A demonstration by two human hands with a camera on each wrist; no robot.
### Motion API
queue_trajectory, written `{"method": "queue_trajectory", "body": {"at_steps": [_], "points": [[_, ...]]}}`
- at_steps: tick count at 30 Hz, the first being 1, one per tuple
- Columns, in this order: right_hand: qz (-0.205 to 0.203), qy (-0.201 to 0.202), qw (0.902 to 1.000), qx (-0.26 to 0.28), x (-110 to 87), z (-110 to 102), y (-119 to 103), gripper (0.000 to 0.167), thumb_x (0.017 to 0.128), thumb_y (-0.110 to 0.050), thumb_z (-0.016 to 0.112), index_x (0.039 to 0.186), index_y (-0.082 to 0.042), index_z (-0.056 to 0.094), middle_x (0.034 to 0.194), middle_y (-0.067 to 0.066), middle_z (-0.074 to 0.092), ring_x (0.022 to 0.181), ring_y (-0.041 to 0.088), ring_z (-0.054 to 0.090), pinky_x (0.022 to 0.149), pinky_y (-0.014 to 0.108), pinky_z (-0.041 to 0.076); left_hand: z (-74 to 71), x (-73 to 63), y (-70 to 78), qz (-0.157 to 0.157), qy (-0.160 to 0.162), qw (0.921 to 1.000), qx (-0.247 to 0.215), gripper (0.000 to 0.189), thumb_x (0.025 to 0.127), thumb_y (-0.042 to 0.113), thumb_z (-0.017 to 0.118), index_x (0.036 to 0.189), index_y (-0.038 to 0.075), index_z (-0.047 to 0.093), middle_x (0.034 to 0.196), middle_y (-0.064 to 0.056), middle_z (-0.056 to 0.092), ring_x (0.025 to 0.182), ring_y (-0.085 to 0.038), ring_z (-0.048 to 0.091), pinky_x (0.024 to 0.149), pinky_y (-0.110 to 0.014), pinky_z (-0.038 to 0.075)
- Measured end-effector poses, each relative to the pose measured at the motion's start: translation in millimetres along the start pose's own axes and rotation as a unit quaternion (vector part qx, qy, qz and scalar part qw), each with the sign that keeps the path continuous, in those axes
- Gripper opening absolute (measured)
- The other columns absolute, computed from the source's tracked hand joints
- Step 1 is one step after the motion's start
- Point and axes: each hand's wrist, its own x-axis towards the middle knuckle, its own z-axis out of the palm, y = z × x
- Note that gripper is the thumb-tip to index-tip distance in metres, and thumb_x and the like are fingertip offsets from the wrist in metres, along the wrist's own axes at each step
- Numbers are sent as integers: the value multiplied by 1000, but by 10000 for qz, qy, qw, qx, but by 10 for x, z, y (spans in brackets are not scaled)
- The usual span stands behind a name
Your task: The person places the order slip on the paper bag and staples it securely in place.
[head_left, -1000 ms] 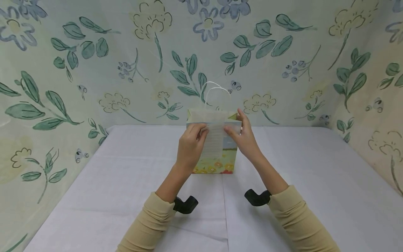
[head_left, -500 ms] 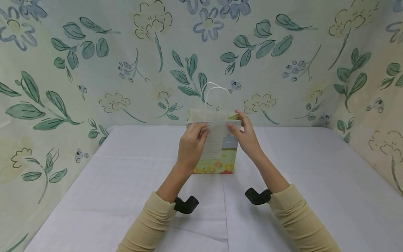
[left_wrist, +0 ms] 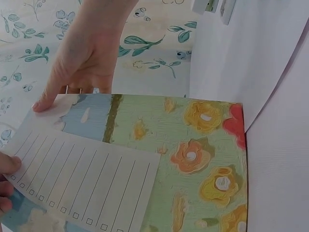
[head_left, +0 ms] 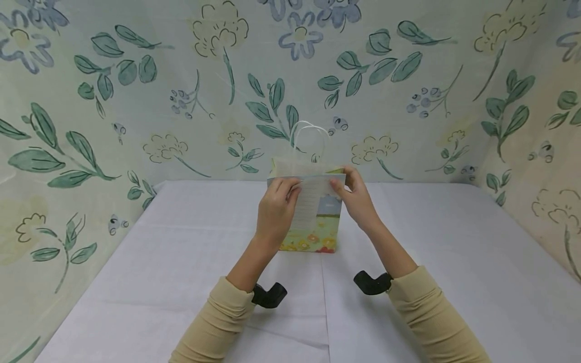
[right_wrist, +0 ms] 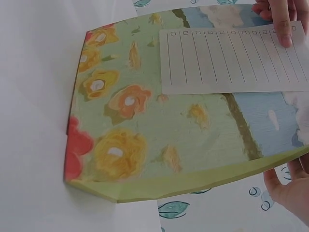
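Observation:
A paper gift bag (head_left: 328,234) printed with flowers, green ground and blue sky stands on the white-covered table, its twisted white handles (head_left: 312,124) up. Over its front lies a lined checklist sheet (left_wrist: 87,179) with a column of small boxes. My left hand (head_left: 278,204) pinches the sheet near its upper left, the thumb flat on the paper and the other fingers curled beside it. My right hand (head_left: 358,199) grips the bag's upper right edge, thumb in front and fingers round the side. In the right wrist view its fingers (right_wrist: 289,188) show beyond the green side panel.
White cloth (head_left: 159,262) covers the table and has creases running through it. Behind the bag hangs a floral fabric backdrop (head_left: 204,126), which also closes in both sides. A black curved piece (head_left: 269,295) sticks out from each wrist.
The right hand has slid slightly down and drawn its fingers in at the bag's upper right corner. The bag has shifted a little left at the top. The left hand has barely moved.

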Motion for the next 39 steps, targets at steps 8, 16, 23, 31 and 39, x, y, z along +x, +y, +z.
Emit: {"method": "queue_trajectory", "body": {"at_steps": [8,16,23,31,39], "points": [[-35,11,9998,184,0,-6,5,35,90,-32,54,117,-13,40,109,-8,52,102,10,49,89,34,40,21,-2,-13,-28,65,9999,71,13,85,9,63,97,5,64,89,-6,61,85,-15,61,74,-21,51],[-110,48,9995,282,5,-16,18,27,90,-28,54,111,-13,46,99,-18,59,95,5,55,86,26,42,29,-3,-5,81,161,9995,267,12,83,9,64,95,5,65,87,-5,63,82,-16,62,72,-24,50],[-85,128,9997,188,16,-18,23,21,89,-31,55,106,-19,51,99,-18,60,94,5,57,84,24,43,38,4,-5,198,351,9971,640,11,82,12,67,91,7,66,84,-3,65,78,-18,62,61,-27,39],[19,256,9997,26,21,-16,28,23,88,-33,56,104,-16,56,93,-19,60,89,3,57,84,24,43,28,8,0,173,427,9935,1039,10,82,15,66,92,11,66,85,0,65,78,-16,58,60,-29,30],[-12,268,9996,15,26,-16,39,21,88,-34,57,100,-17,57,90,-20,61,87,3,58,84,25,43,26,6,12,154,442,9926,1124,11,83,16,66,93,11,66,83,-1,61,78,-17,55,60,-30,28]]}}
